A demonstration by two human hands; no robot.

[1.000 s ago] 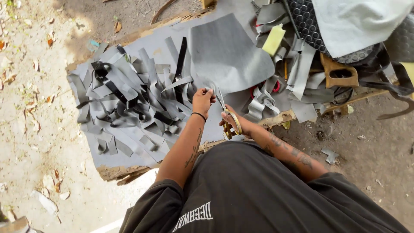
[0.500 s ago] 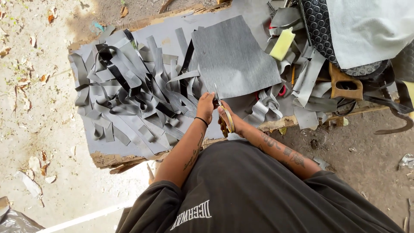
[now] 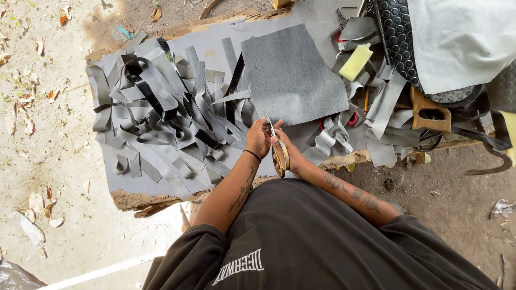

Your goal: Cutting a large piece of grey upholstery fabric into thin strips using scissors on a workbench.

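My right hand (image 3: 283, 152) is closed through the yellow-handled scissors (image 3: 277, 150), blades pointing away from me toward the grey sheet (image 3: 290, 78). My left hand (image 3: 258, 138) is closed in a pinch on grey material right at the blades; which piece it holds, I cannot tell. Both hands sit near the front edge of the wooden board (image 3: 161, 200), just below that sheet.

Surroundings: to my left, a dense heap of grey and black cut strips (image 3: 161, 118) covers most of the board, reaching up to my left hand. To my right lie more loose grey offcuts (image 3: 384, 113), with a yellow sponge block (image 3: 356, 62) on top and a wooden-handled saw (image 3: 430, 110) partly buried beneath them. Behind these sits a black studded mat (image 3: 400, 37) under a pale folded cloth (image 3: 462, 43). A red-handled tool (image 3: 352, 119) shows between the offcuts, mostly hidden.

No containers are in view; everything lies loose on the board. Bare ground with dry leaves (image 3: 37, 96) surrounds it.
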